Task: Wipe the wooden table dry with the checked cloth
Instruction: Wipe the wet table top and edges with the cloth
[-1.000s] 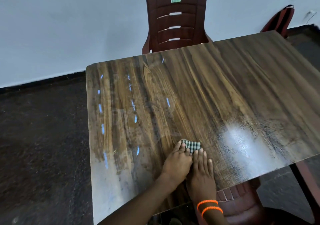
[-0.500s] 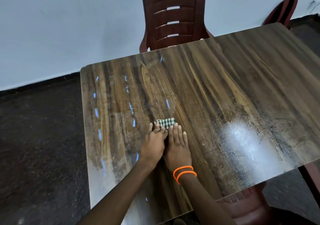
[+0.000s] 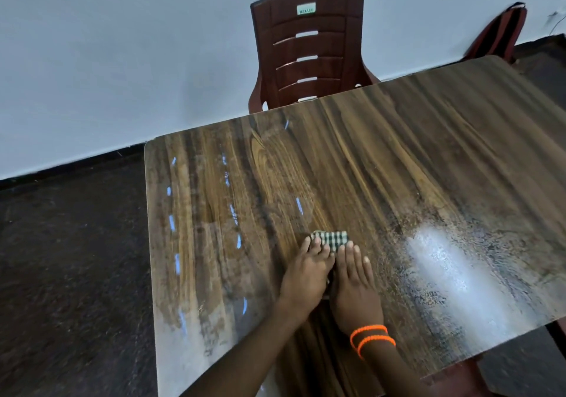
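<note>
The checked cloth (image 3: 332,239), folded small with dark and pale squares, lies flat on the desk (image 3: 413,157) just below the frame's centre. Its near part is hidden under the straight fingers of the left hand (image 3: 306,274) and right hand (image 3: 355,286). The desk is glossy brown wood grain, with a pale sheen at lower right.

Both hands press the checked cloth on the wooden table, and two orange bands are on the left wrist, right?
No. The head view shows the two orange bands on the right wrist. The left hand and right hand do press the small checked cloth on the brown wooden table.
</note>
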A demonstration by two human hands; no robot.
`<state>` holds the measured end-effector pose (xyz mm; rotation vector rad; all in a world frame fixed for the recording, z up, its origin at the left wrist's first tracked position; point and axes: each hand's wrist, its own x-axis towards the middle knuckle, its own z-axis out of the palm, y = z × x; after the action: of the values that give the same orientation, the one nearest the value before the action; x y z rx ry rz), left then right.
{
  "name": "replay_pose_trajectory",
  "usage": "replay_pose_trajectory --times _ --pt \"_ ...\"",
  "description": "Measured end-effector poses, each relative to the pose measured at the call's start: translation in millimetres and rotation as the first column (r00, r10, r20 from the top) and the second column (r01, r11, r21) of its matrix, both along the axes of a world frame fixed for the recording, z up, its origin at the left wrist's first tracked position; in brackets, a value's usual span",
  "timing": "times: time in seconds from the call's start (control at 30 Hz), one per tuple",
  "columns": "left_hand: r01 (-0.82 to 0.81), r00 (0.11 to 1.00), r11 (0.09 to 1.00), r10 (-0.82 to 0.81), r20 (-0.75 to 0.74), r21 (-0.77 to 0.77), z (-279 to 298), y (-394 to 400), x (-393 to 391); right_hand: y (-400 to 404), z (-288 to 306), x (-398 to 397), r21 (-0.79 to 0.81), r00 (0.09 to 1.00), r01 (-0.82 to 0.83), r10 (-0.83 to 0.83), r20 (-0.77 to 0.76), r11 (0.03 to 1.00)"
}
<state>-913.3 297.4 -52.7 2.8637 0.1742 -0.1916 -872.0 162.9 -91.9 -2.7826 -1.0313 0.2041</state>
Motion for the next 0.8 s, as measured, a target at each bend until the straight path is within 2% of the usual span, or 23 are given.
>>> replay_pose_trajectory --times 0.13,0.27,0.33,0.43,0.53,0.67,0.8 --pt "-0.033 0.999 0.999 0.034 -0.028 0.034 4 42 42 50 -2 45 -0.031 0.998 0.051 -0.053 -0.04 0.998" --pt "-0.2 0.974 0.976 0.208 0.088 -0.091 -6 85 36 101 4 52 -0.033 0.999 -0.018 0.017 -0.047 0.999" --pt "-0.243 0.953 0.966 0.254 0.167 -0.085 -13 99 19 115 6 43 -0.004 0.995 -0.084 0.083 -0.049 0.996" --pt "-0.242 0.95 0.97 0.232 0.207 0.021 -18 104 -10 122 7 13 0.061 0.99 -0.125 0.129 -0.06 0.99" --pt "-0.198 0.972 0.974 0.181 0.149 0.107 -18 88 -34 108 5 -16 0.103 0.992 -0.113 0.119 -0.053 0.988" --pt "-0.11 0.991 0.991 0.105 0.078 0.071 -17 58 -35 71 3 -25 0.094 0.997 -0.04 0.046 -0.066 0.995" --pt "-0.045 0.998 0.997 0.042 0.048 0.055 -7 49 6 56 2 8 0.023 0.999 -0.003 0.003 -0.039 1.0"
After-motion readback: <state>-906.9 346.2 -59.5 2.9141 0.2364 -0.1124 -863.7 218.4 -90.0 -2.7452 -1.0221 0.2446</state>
